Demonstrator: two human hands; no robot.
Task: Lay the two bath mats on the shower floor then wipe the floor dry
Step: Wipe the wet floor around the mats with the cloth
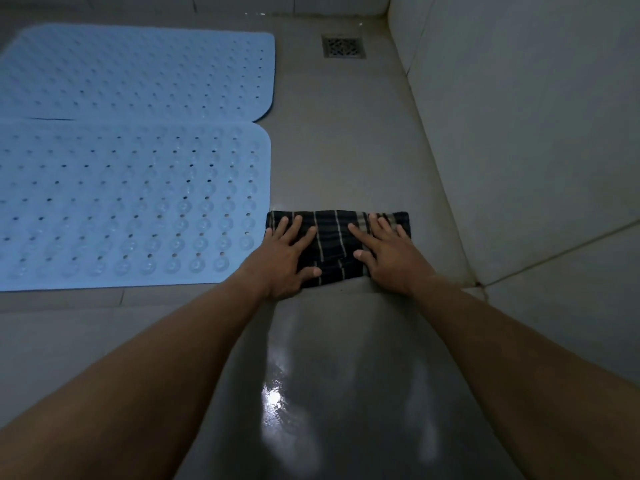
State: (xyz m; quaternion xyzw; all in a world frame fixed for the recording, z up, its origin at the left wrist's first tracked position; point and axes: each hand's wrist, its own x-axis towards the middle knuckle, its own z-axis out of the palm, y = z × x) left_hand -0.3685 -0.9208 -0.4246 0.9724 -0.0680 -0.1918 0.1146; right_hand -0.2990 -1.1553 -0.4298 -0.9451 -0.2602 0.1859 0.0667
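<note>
Two light blue perforated bath mats lie flat side by side on the shower floor at the left: the far mat (138, 72) and the near mat (121, 202), their long edges touching. Right of the near mat, a dark folded cloth with pale stripes (334, 237) lies on the grey floor (346, 150). My left hand (287, 258) presses flat on the cloth's left half, fingers spread. My right hand (388, 254) presses flat on its right half. Behind the hands the floor (311, 393) looks darker and shiny with wet glare.
A square metal drain grate (343, 46) sits in the far floor near the corner. A tiled wall (519, 133) rises along the right side, close to the cloth's right end. A grout line crosses the floor in front of the near mat.
</note>
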